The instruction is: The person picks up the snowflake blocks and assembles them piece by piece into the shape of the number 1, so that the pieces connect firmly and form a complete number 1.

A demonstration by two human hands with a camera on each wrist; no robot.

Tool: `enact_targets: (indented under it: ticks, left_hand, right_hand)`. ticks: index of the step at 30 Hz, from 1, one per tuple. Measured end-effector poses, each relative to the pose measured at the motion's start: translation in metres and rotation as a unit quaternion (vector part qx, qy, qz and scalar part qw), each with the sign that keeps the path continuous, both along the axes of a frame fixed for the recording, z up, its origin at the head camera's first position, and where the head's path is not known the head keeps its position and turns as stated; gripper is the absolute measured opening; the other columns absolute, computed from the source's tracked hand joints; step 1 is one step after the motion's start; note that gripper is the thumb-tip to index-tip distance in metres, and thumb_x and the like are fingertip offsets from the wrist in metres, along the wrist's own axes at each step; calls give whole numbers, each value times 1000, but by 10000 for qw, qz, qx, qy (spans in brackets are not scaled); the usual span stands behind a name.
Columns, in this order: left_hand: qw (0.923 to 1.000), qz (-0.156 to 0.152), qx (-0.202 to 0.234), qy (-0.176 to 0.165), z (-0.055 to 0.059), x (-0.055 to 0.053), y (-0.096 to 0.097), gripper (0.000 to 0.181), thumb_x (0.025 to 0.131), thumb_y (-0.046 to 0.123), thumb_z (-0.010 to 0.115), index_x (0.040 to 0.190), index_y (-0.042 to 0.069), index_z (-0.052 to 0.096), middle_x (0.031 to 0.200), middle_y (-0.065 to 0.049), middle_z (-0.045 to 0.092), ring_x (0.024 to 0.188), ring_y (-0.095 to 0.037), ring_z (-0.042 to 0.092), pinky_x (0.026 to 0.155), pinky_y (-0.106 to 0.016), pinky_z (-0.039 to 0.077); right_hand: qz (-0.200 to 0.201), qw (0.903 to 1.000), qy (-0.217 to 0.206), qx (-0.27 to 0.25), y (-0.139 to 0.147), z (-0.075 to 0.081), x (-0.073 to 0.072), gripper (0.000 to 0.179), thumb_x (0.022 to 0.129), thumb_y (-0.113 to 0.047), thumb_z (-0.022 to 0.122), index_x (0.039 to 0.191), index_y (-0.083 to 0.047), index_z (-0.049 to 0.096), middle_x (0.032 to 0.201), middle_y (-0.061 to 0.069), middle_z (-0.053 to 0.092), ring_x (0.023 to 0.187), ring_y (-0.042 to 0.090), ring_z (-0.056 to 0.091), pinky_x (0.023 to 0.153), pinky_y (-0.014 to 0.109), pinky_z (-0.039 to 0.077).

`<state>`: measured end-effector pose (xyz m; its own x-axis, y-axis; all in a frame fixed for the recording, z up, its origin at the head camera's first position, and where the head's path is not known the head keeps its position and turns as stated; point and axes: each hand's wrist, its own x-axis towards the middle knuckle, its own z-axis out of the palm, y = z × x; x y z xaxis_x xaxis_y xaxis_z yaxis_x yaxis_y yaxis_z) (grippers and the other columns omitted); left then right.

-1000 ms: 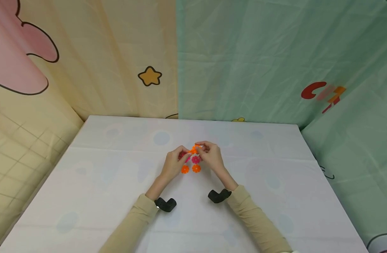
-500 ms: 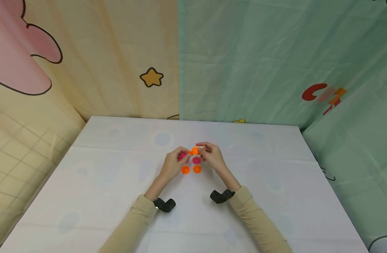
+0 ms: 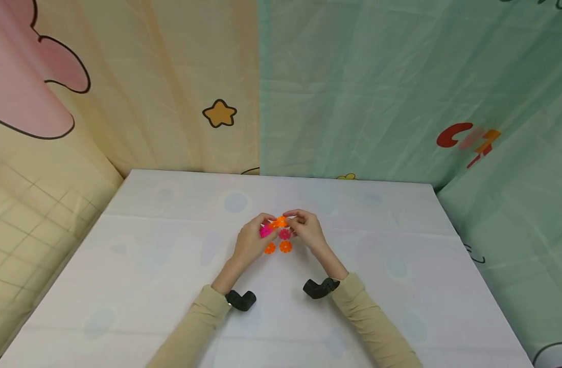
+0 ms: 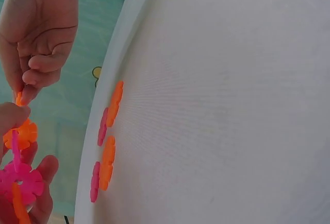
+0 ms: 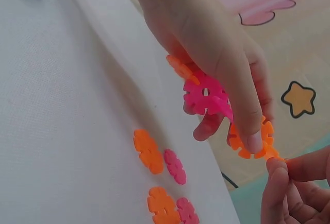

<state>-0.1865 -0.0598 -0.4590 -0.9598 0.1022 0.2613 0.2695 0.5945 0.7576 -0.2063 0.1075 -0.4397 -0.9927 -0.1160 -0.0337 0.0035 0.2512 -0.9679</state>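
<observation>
My left hand (image 3: 252, 239) holds a short string of interlocked flower-shaped plastic discs, its thumb pressing on an orange disc (image 5: 237, 142). A pink disc (image 5: 198, 99) and another orange disc (image 5: 178, 67) of the string show beneath that palm. At the far end, my right hand (image 3: 308, 230) pinches an orange disc (image 5: 273, 155) between thumb and forefinger, edge-on and touching the string. Both hands are raised above the table, close together. Below them lie loose discs: two orange, one at the left (image 3: 269, 248) and one at the right (image 3: 285, 247), and two pink, including this pink disc (image 3: 284, 234).
A white cloth with pale spots covers the table (image 3: 377, 306). Behind its far edge hang a cream curtain (image 3: 170, 76) with a star and a green curtain (image 3: 354, 92). A black wrist camera (image 3: 241, 300) sits on the left wrist, another camera (image 3: 321, 289) on the right.
The right hand has come down slightly, and the orange disc at its fingertips sits a little lower. The pink disc in the left hand shows more fully. The loose discs stay in place.
</observation>
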Motion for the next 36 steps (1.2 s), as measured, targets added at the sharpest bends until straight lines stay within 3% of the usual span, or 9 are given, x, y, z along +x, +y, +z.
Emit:
enact_targets:
  ticks: [5, 10, 13, 19, 25, 36]
  left_hand:
    - [9996, 77, -178, 209, 1, -1, 0, 26, 86, 23, 73, 108, 13, 65, 91, -6, 67, 59, -13, 48, 49, -21, 38]
    - [9993, 143, -234, 270, 2, -1, -2, 24, 86, 23, 73, 107, 13, 66, 90, -6, 67, 63, -13, 52, 52, -22, 41]
    - [9994, 165, -225, 183, 2, 0, -3, 24, 86, 24, 72, 107, 13, 66, 91, -6, 68, 64, -14, 53, 54, -22, 43]
    - [9996, 233, -170, -62, 2, 1, -8, 24, 89, 24, 69, 111, 14, 65, 97, -6, 68, 74, -16, 58, 64, -24, 48]
    - [9996, 244, -28, -118, -2, 0, -15, 24, 90, 19, 67, 113, 14, 63, 99, -8, 68, 79, -19, 58, 68, -25, 50]
    - [9995, 168, 148, -240, -1, 1, -21, 26, 90, 19, 67, 115, 12, 63, 97, -7, 69, 84, -20, 61, 76, -32, 57]
  right_hand:
    - [51, 10000, 0, 43, 0, 1, 1, 22, 94, -10, 56, 112, -1, 65, 93, 27, 67, 74, 43, 61, 64, 29, 56]
    - [10, 9999, -5, 127, 3, 1, 0, 28, 99, -18, 51, 121, -3, 60, 99, 23, 67, 69, 31, 63, 64, 27, 56]
    - [-41, 9996, 18, 271, 7, 0, 0, 30, 100, -20, 50, 124, -4, 57, 102, 22, 67, 67, 24, 62, 63, 24, 55]
    - [109, 9968, 114, 783, 13, -4, 1, 32, 94, -14, 59, 123, -2, 56, 99, 19, 65, 66, 27, 61, 59, 25, 54]
    - [213, 9909, -67, 1327, 16, -11, 3, 39, 90, -16, 65, 126, -5, 54, 101, 13, 64, 59, 13, 54, 58, 22, 49]
    - [522, 9815, -150, 1836, 12, -15, 8, 46, 84, -13, 71, 126, -7, 54, 104, 12, 65, 64, 14, 56, 59, 23, 49]
